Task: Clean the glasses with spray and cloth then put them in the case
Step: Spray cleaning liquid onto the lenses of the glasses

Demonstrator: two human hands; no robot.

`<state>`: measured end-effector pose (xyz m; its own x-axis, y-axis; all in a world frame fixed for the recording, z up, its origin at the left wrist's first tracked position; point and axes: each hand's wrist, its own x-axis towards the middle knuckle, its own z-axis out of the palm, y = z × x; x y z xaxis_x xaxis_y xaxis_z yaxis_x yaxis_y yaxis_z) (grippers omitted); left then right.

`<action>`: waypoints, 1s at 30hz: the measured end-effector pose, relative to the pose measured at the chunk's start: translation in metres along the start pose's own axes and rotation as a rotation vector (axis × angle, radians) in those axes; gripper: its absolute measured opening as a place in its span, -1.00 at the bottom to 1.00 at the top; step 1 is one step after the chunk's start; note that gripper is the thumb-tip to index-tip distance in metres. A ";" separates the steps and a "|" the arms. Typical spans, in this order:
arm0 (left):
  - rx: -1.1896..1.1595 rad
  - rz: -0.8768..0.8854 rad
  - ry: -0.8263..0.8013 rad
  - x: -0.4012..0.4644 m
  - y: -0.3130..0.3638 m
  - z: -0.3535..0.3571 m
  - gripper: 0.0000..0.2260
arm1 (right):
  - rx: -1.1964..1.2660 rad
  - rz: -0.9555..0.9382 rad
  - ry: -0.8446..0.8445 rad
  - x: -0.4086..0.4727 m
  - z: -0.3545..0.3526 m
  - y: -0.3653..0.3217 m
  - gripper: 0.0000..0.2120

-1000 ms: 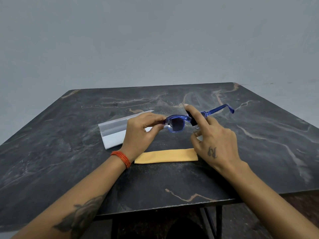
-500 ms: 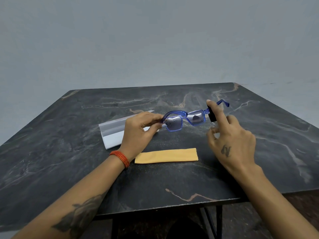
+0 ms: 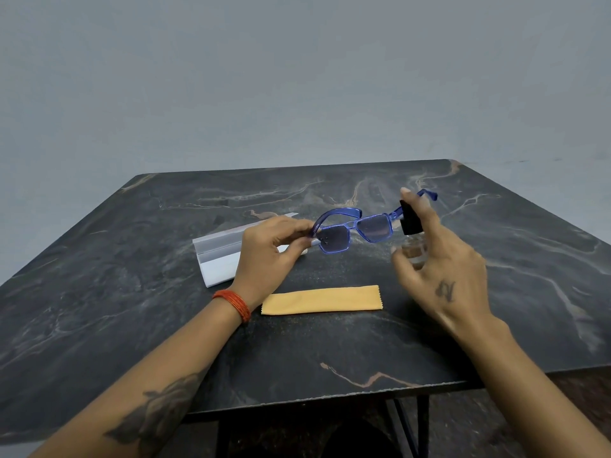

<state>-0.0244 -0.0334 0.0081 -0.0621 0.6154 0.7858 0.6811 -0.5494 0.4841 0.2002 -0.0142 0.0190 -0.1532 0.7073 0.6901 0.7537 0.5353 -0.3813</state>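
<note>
Glasses [image 3: 353, 230], no legible writing

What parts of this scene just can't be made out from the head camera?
- Spray bottle: its clear body is mostly hidden by the right hand, so the liquid level is unreadable.
- Case: its near end sits behind the left hand.
- Glasses: the far temple tip passes behind the right forefinger.

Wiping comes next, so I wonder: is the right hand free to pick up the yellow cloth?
Probably not yet: the right hand holds the spray bottle. The yellow cloth itself lies uncovered on the table.
</note>
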 end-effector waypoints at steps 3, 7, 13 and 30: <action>0.002 -0.018 -0.001 0.001 0.000 0.001 -0.85 | 0.220 0.019 0.017 0.003 -0.006 0.005 -0.28; 0.018 -0.063 0.017 0.002 -0.003 0.001 -0.83 | 0.452 -0.030 0.081 0.013 -0.012 0.015 -0.20; 0.025 -0.078 -0.007 0.002 -0.005 0.002 -0.82 | 0.581 0.071 0.068 0.056 -0.004 0.036 -0.31; 0.042 -0.099 -0.057 0.003 -0.007 0.004 -0.79 | 0.470 0.172 -0.055 0.085 0.055 0.082 -0.42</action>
<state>-0.0265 -0.0250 0.0054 -0.0900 0.6972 0.7112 0.7037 -0.4608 0.5408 0.2133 0.1151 0.0126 -0.0949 0.8202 0.5641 0.4038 0.5496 -0.7313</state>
